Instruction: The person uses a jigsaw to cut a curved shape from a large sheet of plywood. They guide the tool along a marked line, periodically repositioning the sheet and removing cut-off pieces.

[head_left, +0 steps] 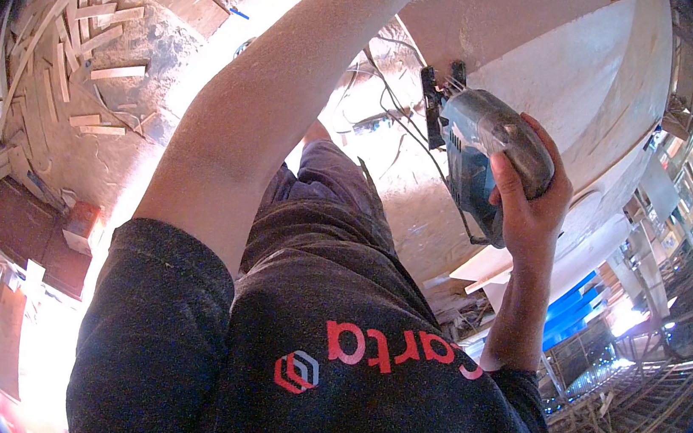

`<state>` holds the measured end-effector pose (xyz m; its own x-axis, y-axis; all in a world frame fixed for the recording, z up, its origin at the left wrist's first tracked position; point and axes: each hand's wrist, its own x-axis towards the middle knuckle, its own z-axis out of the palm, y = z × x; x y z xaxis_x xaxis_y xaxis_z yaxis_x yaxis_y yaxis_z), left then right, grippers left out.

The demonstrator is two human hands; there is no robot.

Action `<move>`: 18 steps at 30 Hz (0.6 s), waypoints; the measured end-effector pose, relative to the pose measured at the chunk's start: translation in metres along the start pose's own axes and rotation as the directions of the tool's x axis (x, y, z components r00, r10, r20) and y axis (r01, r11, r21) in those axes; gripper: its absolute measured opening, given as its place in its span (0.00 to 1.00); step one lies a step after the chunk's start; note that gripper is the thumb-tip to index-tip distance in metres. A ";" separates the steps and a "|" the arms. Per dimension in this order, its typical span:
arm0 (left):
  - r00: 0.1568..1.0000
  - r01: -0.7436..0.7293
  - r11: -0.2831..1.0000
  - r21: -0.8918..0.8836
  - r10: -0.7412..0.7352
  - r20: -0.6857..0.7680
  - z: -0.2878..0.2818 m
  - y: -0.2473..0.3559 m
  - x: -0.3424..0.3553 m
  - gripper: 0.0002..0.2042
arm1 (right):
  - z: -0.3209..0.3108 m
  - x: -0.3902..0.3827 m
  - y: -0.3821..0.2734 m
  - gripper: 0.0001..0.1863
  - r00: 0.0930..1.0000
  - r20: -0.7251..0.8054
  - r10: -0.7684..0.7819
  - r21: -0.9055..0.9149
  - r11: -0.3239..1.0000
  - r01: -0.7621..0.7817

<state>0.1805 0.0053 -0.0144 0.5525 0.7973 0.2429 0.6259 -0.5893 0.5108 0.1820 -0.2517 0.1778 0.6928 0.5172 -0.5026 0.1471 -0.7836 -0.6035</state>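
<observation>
My right hand [533, 186] is wrapped round the grip of a jigsaw [483, 159] with a blue-grey body. The tool is tilted on its side, and its dark base plate [432, 108] faces left. Just beyond it lies a large plywood sheet [577, 67], partly in shade; I cannot tell whether the saw touches it. My left forearm [294, 74] reaches up across the view to the top edge, over the near corner of the sheet. The left hand itself lies beyond the picture's edge, so its fingers are hidden.
Dark cables [398, 103] run over the dusty ground left of the jigsaw. Many wood offcuts [71, 48] lie heaped at the far left. A brown box-like object [25, 223] sits below them. Blue sheeting [571, 310] and stacked boards are at the right.
</observation>
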 end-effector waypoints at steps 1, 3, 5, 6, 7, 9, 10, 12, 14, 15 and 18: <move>1.000 -0.002 1.000 0.005 0.002 -0.013 0.000 -0.001 0.000 0.31 | 0.000 0.000 0.001 0.29 1.000 -0.002 -0.001 -0.012 1.000 0.001; 1.000 -0.001 1.000 0.010 0.001 -0.003 0.001 -0.002 0.000 0.31 | 0.000 0.001 0.001 0.29 1.000 -0.002 0.002 -0.009 1.000 -0.002; 1.000 0.005 1.000 0.016 -0.005 0.023 -0.002 0.000 0.001 0.31 | 0.001 0.000 -0.001 0.29 1.000 -0.002 0.010 0.011 1.000 -0.010; 0.999 0.010 1.000 0.022 -0.011 0.043 -0.003 0.000 0.001 0.31 | 0.001 0.000 -0.001 0.30 1.000 -0.003 0.010 0.016 1.000 -0.010; 0.998 0.017 0.999 0.029 -0.019 0.062 -0.005 0.001 0.001 0.31 | 0.001 0.001 0.000 0.30 1.000 -0.005 0.004 0.011 1.000 -0.004; 1.000 0.018 1.000 0.020 -0.018 0.019 -0.002 0.000 0.001 0.31 | 0.002 0.001 -0.001 0.29 1.000 -0.008 0.004 0.015 1.000 -0.004; 1.000 0.017 1.000 0.015 -0.017 -0.002 -0.002 0.000 0.001 0.31 | 0.003 0.001 -0.002 0.29 1.000 -0.011 0.012 0.024 1.000 -0.011; 1.000 0.014 1.000 0.026 -0.015 0.023 -0.002 0.000 0.002 0.32 | 0.003 0.001 -0.002 0.29 1.000 -0.013 0.013 0.024 1.000 -0.013; 0.999 0.013 0.999 0.033 -0.014 0.036 -0.003 0.000 0.002 0.32 | 0.002 0.002 -0.001 0.29 1.000 -0.013 0.003 0.013 1.000 -0.003; 0.999 0.012 0.999 0.034 -0.013 0.036 -0.003 0.000 0.002 0.32 | 0.002 0.002 0.000 0.29 1.000 -0.013 -0.001 0.009 1.000 0.001; 1.000 -0.005 1.000 0.024 0.005 -0.001 0.000 -0.002 0.000 0.33 | 0.003 0.003 -0.002 0.29 1.000 -0.015 -0.004 0.015 1.000 0.004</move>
<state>0.1799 0.0066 -0.0154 0.5552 0.7945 0.2461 0.6359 -0.5962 0.4900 0.1815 -0.2477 0.1761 0.7028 0.5150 -0.4907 0.1394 -0.7762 -0.6150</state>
